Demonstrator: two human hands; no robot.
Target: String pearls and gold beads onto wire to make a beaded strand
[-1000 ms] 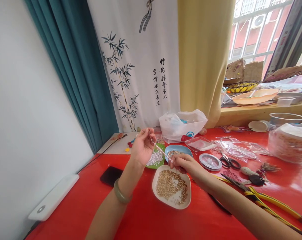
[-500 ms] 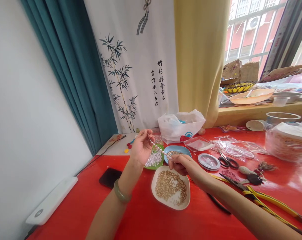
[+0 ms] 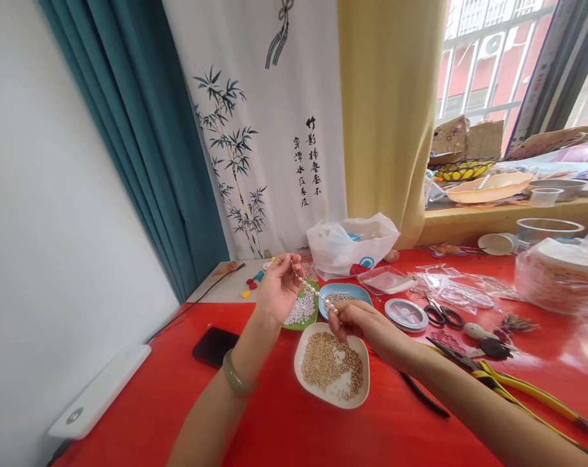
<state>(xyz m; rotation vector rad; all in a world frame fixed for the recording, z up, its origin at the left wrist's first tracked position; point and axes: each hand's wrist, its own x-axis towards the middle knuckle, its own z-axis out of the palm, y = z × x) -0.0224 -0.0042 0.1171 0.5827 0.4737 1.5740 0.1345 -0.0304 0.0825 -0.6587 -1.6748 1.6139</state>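
Observation:
A string of small pearly beads point(image 3: 314, 291) runs slanting between my two hands. Its upper end is pinched in the fingers of my left hand point(image 3: 280, 285), which wears a green bangle point(image 3: 236, 375) at the wrist. My right hand point(image 3: 356, 320) grips the lower end, thumb and fingers closed. Beneath the string, a green dish point(image 3: 315, 316) holds white beads point(image 3: 300, 309), and a blue dish point(image 3: 363, 291) holds gold-brown beads point(image 3: 340, 298). Closer to me stands a white bowl point(image 3: 306, 391) with many gold beads point(image 3: 319, 360), just below my right hand.
Right of my hands lie a spool point(image 3: 407, 314), scissors point(image 3: 444, 316), keys point(image 3: 496, 348) and yellow-black pliers point(image 3: 498, 379). A white plastic bag point(image 3: 355, 246) sits behind the dishes. On the left are a black phone point(image 3: 215, 346) and a white power strip point(image 3: 102, 391).
My left hand has shifted very slightly right. The bead string stays stretched between both hands, and the bowls have not moved.

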